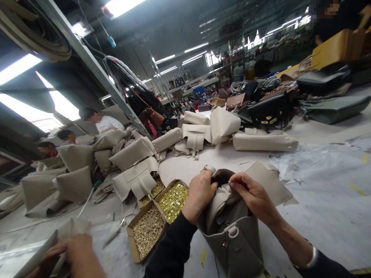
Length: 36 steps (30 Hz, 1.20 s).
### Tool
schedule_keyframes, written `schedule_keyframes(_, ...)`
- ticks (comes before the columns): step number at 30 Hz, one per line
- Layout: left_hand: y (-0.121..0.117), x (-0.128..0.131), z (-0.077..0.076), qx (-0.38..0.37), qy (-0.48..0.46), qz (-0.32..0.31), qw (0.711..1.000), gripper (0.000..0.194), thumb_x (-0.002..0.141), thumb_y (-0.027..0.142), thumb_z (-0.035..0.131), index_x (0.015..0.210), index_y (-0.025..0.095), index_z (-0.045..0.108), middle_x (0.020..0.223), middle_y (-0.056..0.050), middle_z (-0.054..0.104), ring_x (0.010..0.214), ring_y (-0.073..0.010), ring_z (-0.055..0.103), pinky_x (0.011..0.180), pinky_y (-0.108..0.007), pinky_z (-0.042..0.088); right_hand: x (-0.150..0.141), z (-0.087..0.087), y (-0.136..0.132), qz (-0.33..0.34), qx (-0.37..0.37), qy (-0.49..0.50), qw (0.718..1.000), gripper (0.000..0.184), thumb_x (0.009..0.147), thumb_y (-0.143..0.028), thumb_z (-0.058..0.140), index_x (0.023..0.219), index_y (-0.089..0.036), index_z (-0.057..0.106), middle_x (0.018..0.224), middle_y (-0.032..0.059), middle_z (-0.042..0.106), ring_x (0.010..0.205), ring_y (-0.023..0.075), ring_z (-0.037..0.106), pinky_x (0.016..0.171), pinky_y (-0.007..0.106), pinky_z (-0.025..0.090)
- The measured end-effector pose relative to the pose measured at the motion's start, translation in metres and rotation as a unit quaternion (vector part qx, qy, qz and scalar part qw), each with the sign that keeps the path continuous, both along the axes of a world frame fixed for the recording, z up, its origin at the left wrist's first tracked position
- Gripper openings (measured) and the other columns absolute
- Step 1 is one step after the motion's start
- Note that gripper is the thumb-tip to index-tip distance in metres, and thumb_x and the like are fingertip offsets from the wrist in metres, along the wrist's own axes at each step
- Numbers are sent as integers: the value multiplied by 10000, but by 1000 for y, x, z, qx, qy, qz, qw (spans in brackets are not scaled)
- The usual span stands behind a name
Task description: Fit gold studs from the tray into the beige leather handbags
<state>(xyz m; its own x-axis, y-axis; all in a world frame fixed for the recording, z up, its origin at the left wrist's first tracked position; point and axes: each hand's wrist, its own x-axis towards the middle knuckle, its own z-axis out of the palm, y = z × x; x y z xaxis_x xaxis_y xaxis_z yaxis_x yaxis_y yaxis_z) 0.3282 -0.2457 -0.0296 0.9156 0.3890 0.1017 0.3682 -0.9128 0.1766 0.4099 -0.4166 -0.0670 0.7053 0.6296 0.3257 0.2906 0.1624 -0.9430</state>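
A grey-beige leather handbag (239, 239) stands upright in front of me, its top gaping and pale lining showing inside. My left hand (199, 195) is closed around the far left edge of its opening, beside a strap end with a metal ring. At the opposite side of the mouth, my right hand (251, 193) pinches at the rim. A tiny glint shows at those fingertips, too small to name. Left of the bag sit a cardboard tray of shiny gold metal pieces (174, 199) and a tray of small copper-coloured studs (147, 229).
A co-worker's hands (77, 251) handle a beige piece at lower left. Beige bags (136, 152) are heaped at left and across the back. Black bags (269, 110) lie at back right. A pointed tool (116, 231) rests left of the trays. Other people sit further back.
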Motion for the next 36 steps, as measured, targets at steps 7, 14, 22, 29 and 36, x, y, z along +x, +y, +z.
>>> schedule_keyframes(7, 7, 22, -8, 52, 4, 41, 998, 174, 894, 311, 661, 1031, 205, 645, 1014, -83, 757, 901, -265, 722, 741, -316, 473, 5, -3, 5, -3, 3, 0, 1000, 158, 1000, -374, 578, 963, -233, 639, 793, -12, 615, 730, 173, 561, 668, 280, 452)
schedule_keyframes(14, 14, 17, -24, 59, -43, -8, 997, 198, 935, 351, 638, 1004, 169, 675, 1006, -97, 744, 887, -262, 718, 755, -320, 508, 7, -4, 4, -1, 8, -13, 1000, 165, 1010, -365, 558, 945, -229, 627, 791, -15, 591, 741, 174, 544, 681, 282, 435)
schedule_keyframes(22, 31, 7, -26, -128, -90, -190, 969, 299, 965, 325, 620, 1224, 199, 702, 1168, -99, 748, 1067, -241, 692, 956, -313, 519, 17, -12, 2, -24, 9, -20, 999, 155, 988, -355, 563, 937, -223, 627, 783, -18, 582, 729, 171, 526, 676, 279, 415)
schedule_keyframes(29, 22, 21, 2, -350, -46, -84, 932, 224, 849, 367, 675, 809, 153, 723, 742, -8, 649, 709, -144, 557, 670, -230, 437, 37, -17, -5, -2, -22, -1, 1000, 150, 952, -371, 578, 931, -229, 620, 807, -13, 613, 785, 185, 566, 740, 294, 435)
schedule_keyframes(36, 16, 3, -6, -512, -73, 60, 854, 407, 694, 522, 737, 699, 134, 617, 560, 21, 508, 482, -93, 419, 465, -219, 295, 42, 5, 5, 56, -87, -49, 993, 139, 933, -350, 568, 879, -229, 611, 763, -24, 624, 735, 174, 555, 704, 298, 414)
